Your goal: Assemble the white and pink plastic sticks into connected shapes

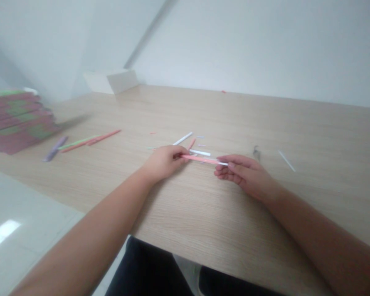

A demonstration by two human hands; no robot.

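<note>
At the far left of the table point(203, 115), a blurred, tilted stack of pink-and-green paper sheets point(18, 123) sits at the edge of my view, above the pale floor tiles point(24, 222). Just to its right lie a purple paper strip point(55, 149), a green paper strip point(77, 143), and a salmon paper strip point(103, 137), with the green and salmon ones nearly touching. Farther back, a white box point(111, 81) stands against the wall point(265, 45).

Nearer the middle, a white paper strip point(182, 138) and a few small coloured scraps lie just beyond my left hand point(165, 163). That hand is closed, its fingers pinching the left end of a pink paper strip point(200, 159), which is held level just above the table. My right hand point(242, 174) has its fingers curled and pinches the strip's other end, where a white tip pokes out. A short white strip point(200, 153) lies just behind the pink one.

Past my right hand are a small grey scrap point(257, 153) and, well apart, a thin white strip point(286, 160).
</note>
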